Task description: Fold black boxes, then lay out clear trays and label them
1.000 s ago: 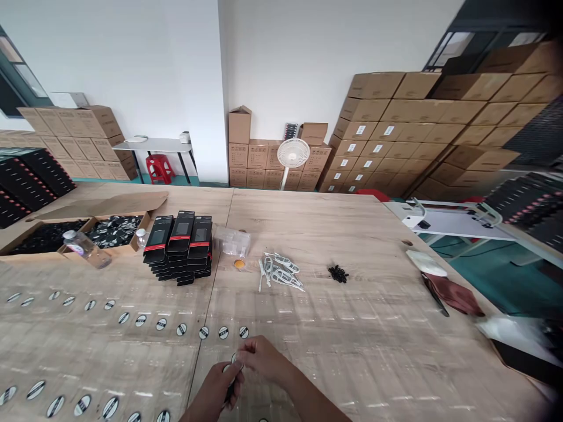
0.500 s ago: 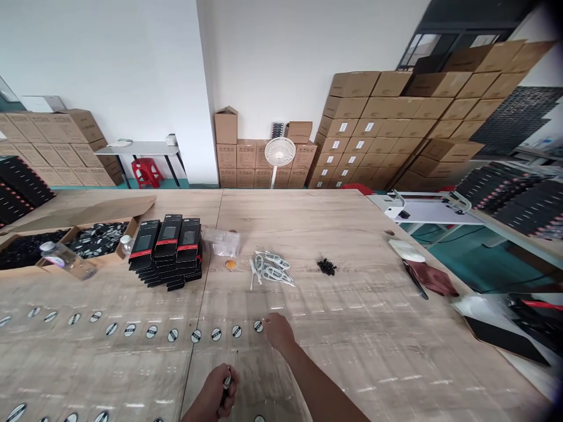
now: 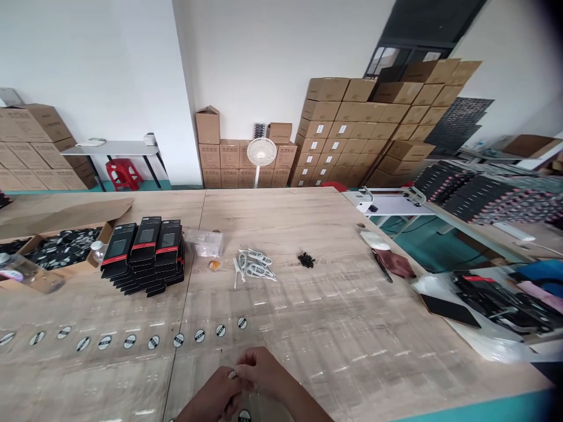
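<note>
Near edge, six o'clock: the left hand (image 3: 214,397) and right hand (image 3: 263,375) are brought together low over the table (image 3: 334,328). Fingertips of both are pinched close around a small round sticker (image 3: 231,374), of which only a sliver is seen between them; which hand bears the hold cannot be told. Fingers nearly closed, no wide gap noted. A further sticker (image 3: 243,415) lies just below the hands at the frame's bottom.

Progress, judged from the layout: a row of stickers (image 3: 153,341) is already laid on clear film across the table, running from nine o'clock to just above the hands, its last one (image 3: 241,322) at twelve o'clock of them. The film to the right, toward three o'clock, is seen bare, so roughly half the row appears left to fill.

Farther, at eleven o'clock: a stack of black boxes (image 3: 143,255), and an open carton (image 3: 61,252) of dark pieces beyond at ten. At twelve o'clock: a bundle of white ties (image 3: 253,271) and a small heap of black bits (image 3: 306,259). Far back: a fan (image 3: 261,152) before stacked cardboard boxes (image 3: 365,135).
</note>
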